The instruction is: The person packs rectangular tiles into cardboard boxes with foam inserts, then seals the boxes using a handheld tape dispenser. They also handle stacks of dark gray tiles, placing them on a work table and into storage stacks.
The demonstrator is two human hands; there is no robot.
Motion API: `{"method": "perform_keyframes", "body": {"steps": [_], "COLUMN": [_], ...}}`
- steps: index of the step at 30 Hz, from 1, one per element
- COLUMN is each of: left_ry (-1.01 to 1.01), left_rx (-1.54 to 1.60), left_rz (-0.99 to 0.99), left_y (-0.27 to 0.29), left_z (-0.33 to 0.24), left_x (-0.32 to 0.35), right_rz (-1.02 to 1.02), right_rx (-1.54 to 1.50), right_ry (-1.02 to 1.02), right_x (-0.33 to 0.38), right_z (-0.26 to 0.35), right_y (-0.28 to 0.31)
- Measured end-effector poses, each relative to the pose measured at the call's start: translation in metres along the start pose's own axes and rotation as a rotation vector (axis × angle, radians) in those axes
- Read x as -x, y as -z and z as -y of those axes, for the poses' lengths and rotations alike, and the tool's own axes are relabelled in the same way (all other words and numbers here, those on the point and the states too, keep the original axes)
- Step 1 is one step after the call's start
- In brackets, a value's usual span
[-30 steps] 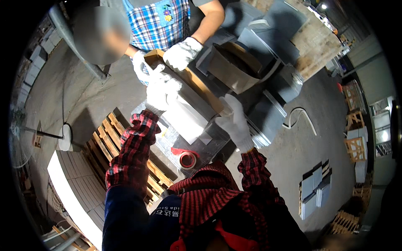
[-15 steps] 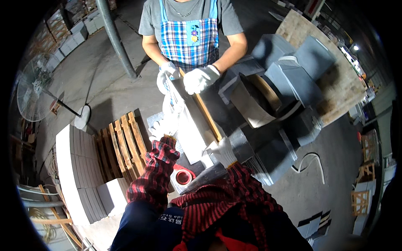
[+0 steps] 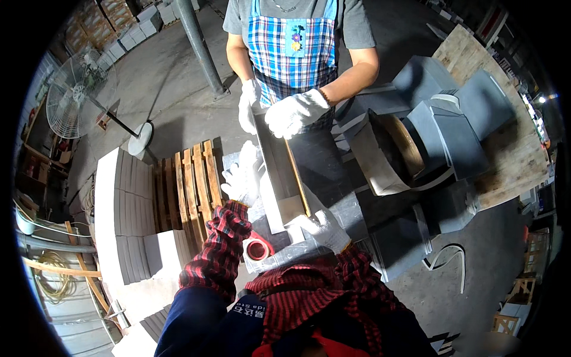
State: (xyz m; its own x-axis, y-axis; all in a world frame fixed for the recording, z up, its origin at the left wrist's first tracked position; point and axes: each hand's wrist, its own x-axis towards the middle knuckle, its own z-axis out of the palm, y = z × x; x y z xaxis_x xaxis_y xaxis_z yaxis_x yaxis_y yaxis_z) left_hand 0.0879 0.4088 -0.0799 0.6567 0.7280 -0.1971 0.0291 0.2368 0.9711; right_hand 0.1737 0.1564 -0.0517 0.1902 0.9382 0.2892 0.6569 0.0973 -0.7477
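My left hand (image 3: 239, 181), spread beside long white box (image 3: 272, 199), my right hand (image 3: 325, 231) at its near end, grip unclear

a warehouse-like workshop, shown by its bare concrete floor (image 3: 172, 98), wooden pallet (image 3: 198, 172), tall pale stack (image 3: 125, 205), large pedestal fan (image 3: 77, 93) and metal post (image 3: 201, 49).

Co-worker (image 3: 294, 71), 12 o'clock: head cut off by top edge. Co-worker's left glove (image 3: 297, 113), 12 o'clock: covers part of long narrow box (image 3: 278, 172). Left hand (image 3: 241, 178), 9 o'clock: fingertips lost in glare beside box, contact unclear. Wooden pallet (image 3: 196, 184), 9 o'clock: partly behind slab stack (image 3: 128, 205). Pillar (image 3: 200, 53), 11 o'clock: top cut off. Dark patch (image 3: 488, 344), 4 o'clock: blurred.
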Motion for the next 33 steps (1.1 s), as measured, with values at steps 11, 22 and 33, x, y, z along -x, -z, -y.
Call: {"method": "perform_keyframes", "body": {"steps": [11, 22, 33], "left_ry": [-0.201, -0.398, 0.127], "left_rx": [0.234, -0.399, -1.316], "left_rz": [-0.03, -0.104, -0.168], "left_y": [-0.009, -0.062, -0.057], "left_z": [0.019, -0.049, -0.068], "left_x": [-0.001, -0.018, 0.046], "right_rz": [-0.048, -0.09, -0.301], "right_rx": [-0.328, -0.874, 0.772], "right_ry": [-0.223, -0.355, -0.037], "right_x": [-0.003, -0.019, -0.036], "right_z": [0.006, 0.053, 0.071], "right_y": [0.008, 0.026, -0.009]}}
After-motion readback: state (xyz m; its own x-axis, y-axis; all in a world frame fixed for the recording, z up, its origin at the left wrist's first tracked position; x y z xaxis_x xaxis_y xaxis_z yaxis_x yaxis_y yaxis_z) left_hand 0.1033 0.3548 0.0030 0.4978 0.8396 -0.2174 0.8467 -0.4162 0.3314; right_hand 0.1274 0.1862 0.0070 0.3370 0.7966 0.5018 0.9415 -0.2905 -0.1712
